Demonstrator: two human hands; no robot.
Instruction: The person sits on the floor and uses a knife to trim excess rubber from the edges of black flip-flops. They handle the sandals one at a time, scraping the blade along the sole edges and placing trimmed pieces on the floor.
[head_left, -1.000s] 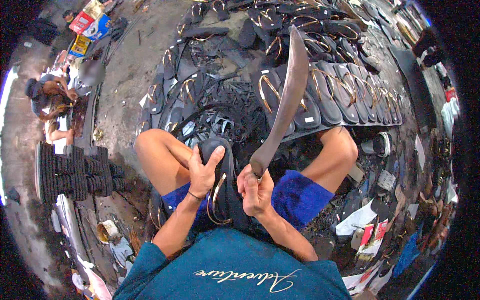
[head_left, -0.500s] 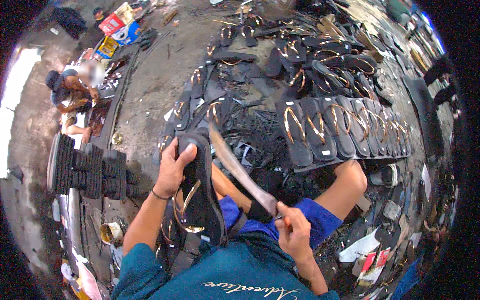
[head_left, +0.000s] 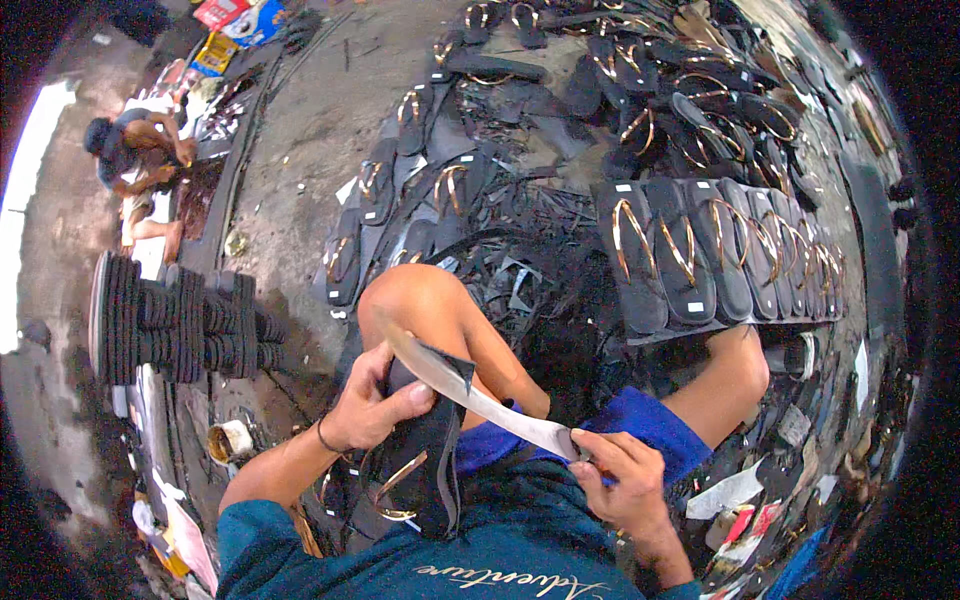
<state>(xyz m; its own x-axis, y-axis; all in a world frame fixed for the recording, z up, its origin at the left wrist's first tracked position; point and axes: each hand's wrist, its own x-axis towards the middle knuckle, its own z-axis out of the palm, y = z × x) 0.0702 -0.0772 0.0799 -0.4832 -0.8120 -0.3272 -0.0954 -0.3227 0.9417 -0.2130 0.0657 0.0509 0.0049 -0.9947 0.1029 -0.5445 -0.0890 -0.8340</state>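
At 7 o'clock, 1 black gold-strapped sandal [head_left: 422, 450] clasped in the left hand [head_left: 375, 408], 1 curved knife [head_left: 475, 396] gripped by the right hand [head_left: 622, 477], its blade [head_left: 425, 363] across the sandal's far end, more sandals [head_left: 692, 265] lined up at 3 o'clock

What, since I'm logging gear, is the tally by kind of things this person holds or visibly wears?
Curved metal-bladed knife, in the right hand: 1
Flat black sandal with gold strap, in the left hand: 1
Thin dark wristband: 1
Teal short-sleeved shirt: 1
Blue cloth shorts: 1
Total: 5
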